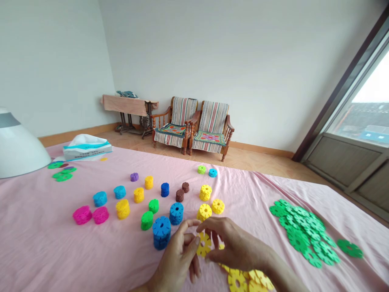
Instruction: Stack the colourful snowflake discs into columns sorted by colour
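Note:
Between my left hand (178,259) and my right hand (234,243) is a flat yellow plastic snowflake disc (203,244), gripped at its edge by the fingertips of both. Just beyond my left hand stands a blue stack of discs (161,232), close to but apart from it. Loose yellow discs (237,282) lie under my right wrist, partly hidden by it and cut off by the frame's lower edge. A short yellow stack (204,212) sits just above my right fingers.
Several small stacks in blue, yellow, green, magenta, brown and purple stand on the pink bedsheet (45,231). A pile of green discs (299,233) lies to the right. A white dome (18,146) and a tissue packet (86,149) stand at the far left.

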Demonstrator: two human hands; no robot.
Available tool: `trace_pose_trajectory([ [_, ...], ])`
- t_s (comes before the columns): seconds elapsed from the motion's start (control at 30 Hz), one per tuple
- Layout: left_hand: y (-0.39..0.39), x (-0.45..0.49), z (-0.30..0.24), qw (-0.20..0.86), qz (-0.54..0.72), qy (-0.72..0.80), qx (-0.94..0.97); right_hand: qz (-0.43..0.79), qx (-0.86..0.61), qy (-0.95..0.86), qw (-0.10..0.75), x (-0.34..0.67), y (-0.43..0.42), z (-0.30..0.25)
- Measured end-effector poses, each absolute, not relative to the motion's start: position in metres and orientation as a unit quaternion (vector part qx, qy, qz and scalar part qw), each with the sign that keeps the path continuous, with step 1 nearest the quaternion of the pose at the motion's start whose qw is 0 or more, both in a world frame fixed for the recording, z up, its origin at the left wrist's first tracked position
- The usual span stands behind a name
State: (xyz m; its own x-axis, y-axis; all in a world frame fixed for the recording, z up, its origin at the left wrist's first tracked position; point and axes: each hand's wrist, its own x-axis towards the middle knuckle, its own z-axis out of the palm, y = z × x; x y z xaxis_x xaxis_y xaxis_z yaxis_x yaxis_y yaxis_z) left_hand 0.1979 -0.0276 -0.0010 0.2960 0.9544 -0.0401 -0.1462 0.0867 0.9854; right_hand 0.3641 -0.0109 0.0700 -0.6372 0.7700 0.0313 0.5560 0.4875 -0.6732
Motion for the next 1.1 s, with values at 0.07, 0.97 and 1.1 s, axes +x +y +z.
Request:
trace_pose_trajectory([
  [0.07,-0.027,0.197,-0.002,0.623,0.442,0.392,0.512,0.322,-0.386,-0.848,0.167,0.364,-0.010,0.069],
  [0.97,-0.026,0.196,-0.012,0.642,0.413,0.390,0.515,0.174,-0.590,-0.670,0.415,0.404,0.055,-0.010],
  [1.1,-0.026,0.196,-0.013,0.643,0.413,0.387,0.516,0.186,-0.590,-0.670,0.409,0.404,0.056,-0.011],
])
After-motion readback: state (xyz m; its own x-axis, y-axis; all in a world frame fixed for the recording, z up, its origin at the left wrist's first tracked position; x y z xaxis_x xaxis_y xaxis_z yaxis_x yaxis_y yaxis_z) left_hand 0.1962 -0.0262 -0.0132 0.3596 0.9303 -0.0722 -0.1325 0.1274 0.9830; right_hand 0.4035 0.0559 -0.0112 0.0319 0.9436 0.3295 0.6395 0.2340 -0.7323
